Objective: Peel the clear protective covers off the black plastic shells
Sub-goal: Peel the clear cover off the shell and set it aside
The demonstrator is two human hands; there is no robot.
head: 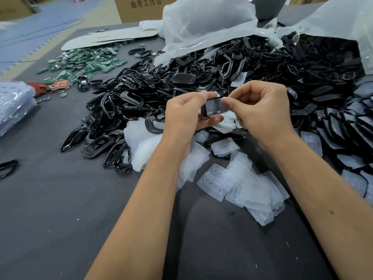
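A black shell (207,113) with its clear cover (216,107) on it was held up in the air, over the middle of the gray table (50,209). The left hand (185,114) held the shell, thumb on top and fingers curled under it. The right hand (260,110) pinched the right end of the cover between thumb and finger, with the other fingers curled in.

To do this step well, I think the left hand should hold the shell tight and not let it twist. The right hand should pull the cover away slowly from one end, so it comes off in one piece and the shell does not pop out.

Just below the hands lay a heap of clear covers (252,188) on the table. To the left and behind was a big pile of black frames (125,110). To the right were dark shells with covers on (347,138), spilling from a white bag (333,21). Another white bag (205,23) sat behind. Far left lay small green boards (88,61).

Nothing blocked the hands, but the piles were close, so a dropped shell could get lost in them.
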